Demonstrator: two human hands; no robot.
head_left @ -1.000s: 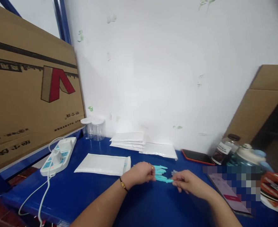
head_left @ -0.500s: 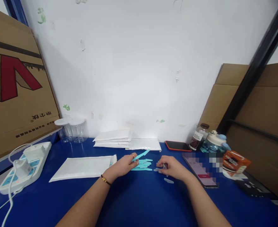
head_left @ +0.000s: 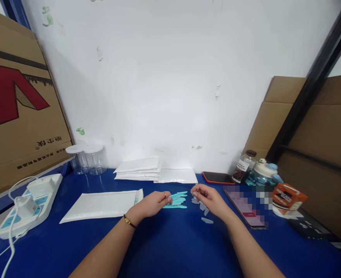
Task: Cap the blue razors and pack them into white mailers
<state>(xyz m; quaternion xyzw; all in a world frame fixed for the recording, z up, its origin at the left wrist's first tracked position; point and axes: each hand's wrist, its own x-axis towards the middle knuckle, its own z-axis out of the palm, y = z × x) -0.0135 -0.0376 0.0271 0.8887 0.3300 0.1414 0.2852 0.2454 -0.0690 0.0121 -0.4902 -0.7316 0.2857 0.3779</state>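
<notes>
**A:** Table [head_left: 176, 247]?

**B:** Blue. Envelope [head_left: 101, 206] flat at left, probably set aside to leave working room.

**A:** Left hand [head_left: 154, 203]?

**B:** Fingers narrow, at the sticks' left ends, presumably to keep them grouped. Whether they grip, I cannot tell.

**A:** Right hand [head_left: 209, 197]?

**B:** Thumb and finger pinch a small clear piece, likely for fine control.

**A:** Sticks [head_left: 179, 200]?

**B:** Teal, between the hands. Long axes run left to right, slightly fanned; visible ends point right.

**A:** Caps [head_left: 207, 221], if caps they are?

**B:** Clear, loose, right of the sticks, seemingly within easy reach. The nearest lies roughly left to right; others angle variously.
</notes>
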